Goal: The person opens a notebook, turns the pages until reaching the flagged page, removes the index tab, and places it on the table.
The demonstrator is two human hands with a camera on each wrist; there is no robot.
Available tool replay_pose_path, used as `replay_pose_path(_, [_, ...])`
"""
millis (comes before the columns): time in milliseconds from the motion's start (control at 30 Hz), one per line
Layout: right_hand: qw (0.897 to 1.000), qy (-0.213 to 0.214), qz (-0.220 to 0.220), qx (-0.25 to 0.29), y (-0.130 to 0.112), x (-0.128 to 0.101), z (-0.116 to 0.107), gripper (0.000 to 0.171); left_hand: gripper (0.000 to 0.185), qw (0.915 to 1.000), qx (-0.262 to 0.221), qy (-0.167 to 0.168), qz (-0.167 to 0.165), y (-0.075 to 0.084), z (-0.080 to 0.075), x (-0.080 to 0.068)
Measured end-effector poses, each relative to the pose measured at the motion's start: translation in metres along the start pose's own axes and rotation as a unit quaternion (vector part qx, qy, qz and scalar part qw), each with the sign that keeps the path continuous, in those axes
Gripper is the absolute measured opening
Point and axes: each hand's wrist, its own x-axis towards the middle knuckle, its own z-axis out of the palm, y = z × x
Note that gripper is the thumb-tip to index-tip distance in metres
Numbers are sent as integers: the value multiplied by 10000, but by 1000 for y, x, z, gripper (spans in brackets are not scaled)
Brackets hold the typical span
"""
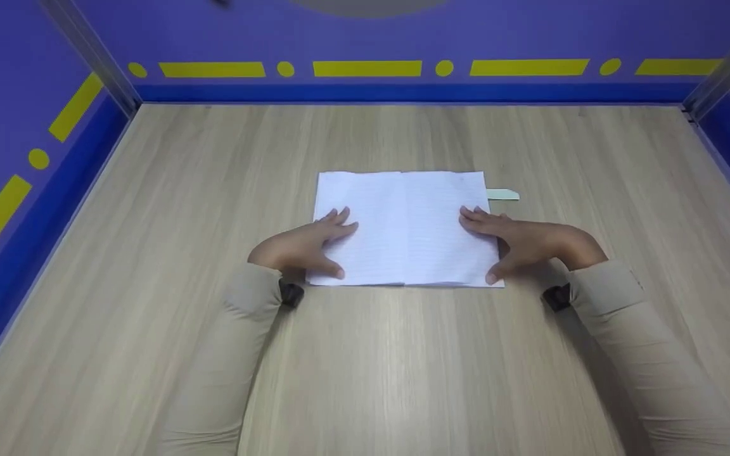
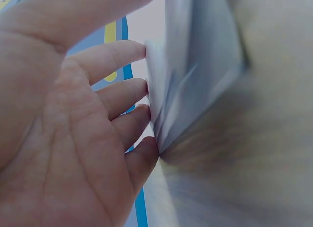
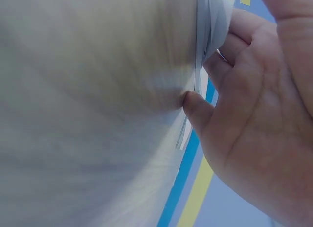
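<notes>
A left hand (image 1: 305,247) is pressing flat, fingers straight, on the left page of an open notebook (image 1: 406,228) lying mid-surface (image 1: 213,190). The right hand (image 1: 517,240) is pressing the right page likewise, gripping nothing. A pale tab (image 1: 503,194) is poking out at the notebook's right edge.

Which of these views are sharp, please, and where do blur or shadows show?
Head view: sharp, evenly lit, soft shadows beside the sleeves; open notebook crisp. Left wrist view: left hand clear, pages smeared. Right wrist view: right hand fairly clear, table a blurred wash.
</notes>
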Motion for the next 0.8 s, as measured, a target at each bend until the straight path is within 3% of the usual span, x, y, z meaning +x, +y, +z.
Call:
replay_pose_path(433, [9998, 84, -165, 71, 0, 0, 0, 102, 89, 10000, 31, 75, 16, -2, 0, 0])
replay_pose_path(800, [10000, 89, -14, 13, -2, 1, 1, 100, 87, 9998, 205, 78, -8, 2, -1, 0])
